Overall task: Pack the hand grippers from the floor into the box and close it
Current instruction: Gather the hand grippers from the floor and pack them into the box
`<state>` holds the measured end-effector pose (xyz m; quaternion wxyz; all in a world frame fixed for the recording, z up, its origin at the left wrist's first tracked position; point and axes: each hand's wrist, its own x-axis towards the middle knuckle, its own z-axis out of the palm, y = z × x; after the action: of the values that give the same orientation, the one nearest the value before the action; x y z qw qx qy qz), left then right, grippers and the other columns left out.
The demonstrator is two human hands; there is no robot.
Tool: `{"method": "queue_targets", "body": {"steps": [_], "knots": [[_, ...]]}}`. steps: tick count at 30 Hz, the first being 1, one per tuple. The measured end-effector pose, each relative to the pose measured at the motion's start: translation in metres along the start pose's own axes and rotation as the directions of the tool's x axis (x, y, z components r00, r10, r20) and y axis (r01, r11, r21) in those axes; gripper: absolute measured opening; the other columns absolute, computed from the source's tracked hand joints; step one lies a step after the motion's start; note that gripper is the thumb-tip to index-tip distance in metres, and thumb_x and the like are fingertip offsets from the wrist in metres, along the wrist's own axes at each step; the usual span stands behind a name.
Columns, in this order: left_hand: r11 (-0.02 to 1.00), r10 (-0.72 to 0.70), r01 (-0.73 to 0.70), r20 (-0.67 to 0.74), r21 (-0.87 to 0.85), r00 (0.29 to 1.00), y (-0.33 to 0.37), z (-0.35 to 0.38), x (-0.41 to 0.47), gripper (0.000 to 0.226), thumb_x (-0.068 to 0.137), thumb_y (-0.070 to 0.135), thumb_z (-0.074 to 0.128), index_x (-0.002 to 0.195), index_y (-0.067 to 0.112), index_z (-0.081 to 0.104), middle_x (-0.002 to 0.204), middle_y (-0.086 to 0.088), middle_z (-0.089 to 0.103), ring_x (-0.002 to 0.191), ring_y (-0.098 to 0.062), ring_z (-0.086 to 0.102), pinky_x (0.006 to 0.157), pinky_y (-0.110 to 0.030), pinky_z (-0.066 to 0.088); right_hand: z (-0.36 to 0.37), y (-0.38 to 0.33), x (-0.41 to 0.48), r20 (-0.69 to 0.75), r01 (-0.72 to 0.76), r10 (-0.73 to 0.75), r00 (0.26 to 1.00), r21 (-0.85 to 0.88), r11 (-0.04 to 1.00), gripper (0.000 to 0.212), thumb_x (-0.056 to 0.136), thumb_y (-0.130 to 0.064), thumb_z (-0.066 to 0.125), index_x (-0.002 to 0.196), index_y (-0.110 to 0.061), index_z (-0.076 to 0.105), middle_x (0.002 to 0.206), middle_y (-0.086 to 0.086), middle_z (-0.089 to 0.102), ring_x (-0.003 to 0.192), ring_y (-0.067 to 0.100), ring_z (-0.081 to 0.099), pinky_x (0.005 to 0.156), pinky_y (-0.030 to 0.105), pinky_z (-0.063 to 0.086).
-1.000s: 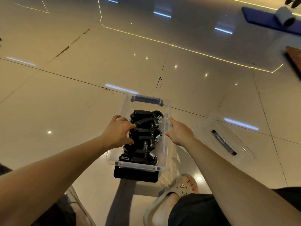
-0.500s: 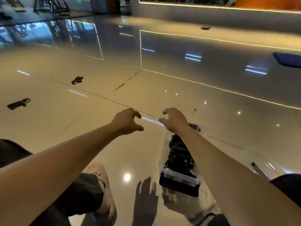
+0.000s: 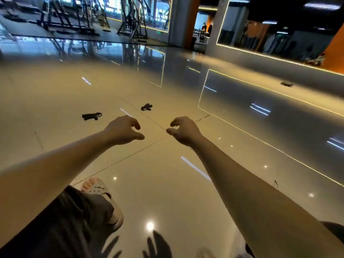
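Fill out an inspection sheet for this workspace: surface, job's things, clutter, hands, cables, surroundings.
Surface: glossy tiled floor, reflecting ceiling lights.
Job's things: two black ones lie on the floor ahead, the nearer hand gripper to the left and the farther hand gripper beyond it; box not in view.
Clutter: small dark object far right, too small to identify.
Hands: left hand and right hand held out, fingers loosely curled, both empty.
Cables: nothing seen.
Surroundings: gym machines at the back; sandalled foot below.
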<state>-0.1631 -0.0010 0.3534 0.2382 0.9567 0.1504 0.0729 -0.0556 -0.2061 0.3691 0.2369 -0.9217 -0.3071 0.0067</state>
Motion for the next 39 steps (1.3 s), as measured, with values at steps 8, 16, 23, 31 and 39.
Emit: {"method": "queue_targets", "body": {"steps": [8,16,23,31,39], "knots": [[0.997,-0.080,0.080,-0.015,-0.001,0.997,-0.079,-0.054,0.051,0.048,0.079,0.043,0.082,0.117,0.016,0.071,0.129,-0.004,0.065,0.114,-0.019,0.061,0.092,-0.035,0.049,0.063,-0.063,0.099,0.042,0.044,-0.048,0.998,0.078,0.996,0.038,0.093,-0.033,0.067,0.124,-0.011,0.067,0.129,0.005,0.065,0.113,0.022,0.061,0.094,0.042,0.053],[0.985,-0.173,0.173,0.006,0.011,0.985,-0.159,-0.092,0.171,0.044,0.077,0.040,0.083,0.111,0.015,0.072,0.101,0.002,0.070,0.094,-0.018,0.063,0.083,-0.032,0.053,0.112,-0.094,0.244,0.076,-0.011,0.002,0.997,0.124,0.992,0.034,0.089,-0.032,0.069,0.116,-0.011,0.072,0.110,0.005,0.072,0.101,0.024,0.065,0.082,0.039,0.056],[0.967,-0.254,0.254,0.015,0.018,0.967,-0.243,-0.103,0.294,0.037,0.077,0.041,0.080,0.106,0.021,0.067,0.086,-0.001,0.074,0.058,-0.022,0.069,0.060,-0.026,0.053,0.163,-0.113,0.402,0.144,-0.029,0.016,0.989,0.088,0.996,0.026,0.089,-0.028,0.069,0.107,-0.009,0.073,0.103,0.008,0.074,0.097,0.026,0.067,0.080,0.036,0.055],[0.933,-0.360,0.359,0.030,0.012,0.933,-0.392,-0.087,0.438,0.055,0.077,0.047,0.077,0.123,0.020,0.066,0.118,0.001,0.067,0.101,-0.021,0.064,0.087,-0.038,0.057,0.261,-0.113,0.574,0.239,-0.093,0.089,0.967,0.008,0.996,0.032,0.086,-0.025,0.068,0.103,0.003,0.071,0.100,0.018,0.074,0.094,0.034,0.068,0.081,0.042,0.057],[0.847,-0.532,0.526,0.147,0.082,0.834,-0.517,-0.013,0.569,0.072,0.079,0.045,0.079,0.141,0.020,0.052,0.136,-0.005,0.058,0.108,-0.025,0.063,0.086,-0.036,0.054,0.381,-0.054,0.720,0.329,-0.174,0.177,0.927,-0.039,0.984,0.049,0.094,-0.032,0.065,0.137,-0.010,0.058,0.134,0.011,0.063,0.122,0.033,0.059,0.093,0.039,0.050]]}}
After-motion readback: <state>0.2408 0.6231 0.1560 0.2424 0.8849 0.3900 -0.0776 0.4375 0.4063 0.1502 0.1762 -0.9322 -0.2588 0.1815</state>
